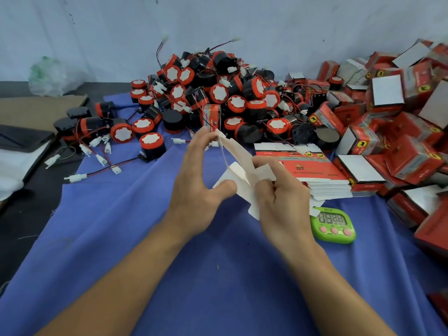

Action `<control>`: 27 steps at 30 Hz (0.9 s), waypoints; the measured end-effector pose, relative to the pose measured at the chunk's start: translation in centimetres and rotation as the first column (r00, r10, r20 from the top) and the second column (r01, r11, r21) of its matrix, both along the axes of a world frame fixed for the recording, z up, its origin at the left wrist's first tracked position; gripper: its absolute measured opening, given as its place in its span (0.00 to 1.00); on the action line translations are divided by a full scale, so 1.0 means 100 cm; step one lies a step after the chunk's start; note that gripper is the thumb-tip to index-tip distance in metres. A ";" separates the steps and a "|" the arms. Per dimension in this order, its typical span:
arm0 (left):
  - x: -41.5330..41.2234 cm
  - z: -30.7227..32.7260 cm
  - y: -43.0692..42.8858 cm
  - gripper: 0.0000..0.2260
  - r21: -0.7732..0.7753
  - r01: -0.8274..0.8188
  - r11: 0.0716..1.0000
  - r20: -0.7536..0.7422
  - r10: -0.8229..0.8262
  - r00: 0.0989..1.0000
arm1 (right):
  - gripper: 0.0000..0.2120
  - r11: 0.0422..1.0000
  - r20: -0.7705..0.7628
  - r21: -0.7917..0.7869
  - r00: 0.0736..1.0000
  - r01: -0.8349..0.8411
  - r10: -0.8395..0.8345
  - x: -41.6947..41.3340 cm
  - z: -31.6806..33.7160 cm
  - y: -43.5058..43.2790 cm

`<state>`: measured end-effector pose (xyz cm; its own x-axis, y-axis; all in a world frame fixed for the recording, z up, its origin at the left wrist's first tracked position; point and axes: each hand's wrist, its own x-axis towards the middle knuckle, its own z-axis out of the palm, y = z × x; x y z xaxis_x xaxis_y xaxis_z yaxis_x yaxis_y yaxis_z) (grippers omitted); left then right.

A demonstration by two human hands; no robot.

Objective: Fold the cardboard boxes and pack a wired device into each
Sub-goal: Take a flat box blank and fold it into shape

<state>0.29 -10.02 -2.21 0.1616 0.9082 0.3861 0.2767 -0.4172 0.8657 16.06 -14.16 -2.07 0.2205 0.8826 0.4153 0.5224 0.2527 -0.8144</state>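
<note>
Pinching an unfolded cardboard box (238, 156) over the blue cloth (169, 251), white side facing us: the left hand (196, 180) holds it between outstretched fingers and thumb, while the right hand (281, 197) curls its fingers round a flap. Green timer (333, 225) sits at 4 o'clock, a stack of flat boxes (315, 166) at 2, wired devices (218, 93) are heaped at 12, and folded boxes (400, 132) are piled far right.

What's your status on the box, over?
Left hand and right hand grip one box blank, part opened, white inside showing. Wired devices piled behind, none in it. Nothing in the way; green timer by right wrist.
</note>
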 end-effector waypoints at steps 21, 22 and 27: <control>0.010 -0.006 -0.003 0.12 -0.101 0.060 0.993 -0.094 -0.069 0.993 | 0.09 0.992 -0.357 -0.084 0.933 -0.089 0.054 0.020 0.002 0.013; 0.011 -0.006 -0.002 0.12 -0.119 0.047 0.992 -0.065 -0.055 0.996 | 0.10 0.987 -0.400 -0.092 0.913 -0.130 0.083 0.020 0.003 0.011; 0.012 -0.009 0.007 0.13 -0.199 -0.028 0.980 0.058 0.040 0.998 | 0.27 0.952 -0.472 -0.130 0.861 -0.279 0.187 0.020 0.001 0.008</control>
<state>1.45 -9.31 -3.07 0.1109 0.9722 0.2063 0.2320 -0.2272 0.9458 18.03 -13.37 -1.96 0.1206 0.9824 0.1429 0.0333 0.1399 -0.9896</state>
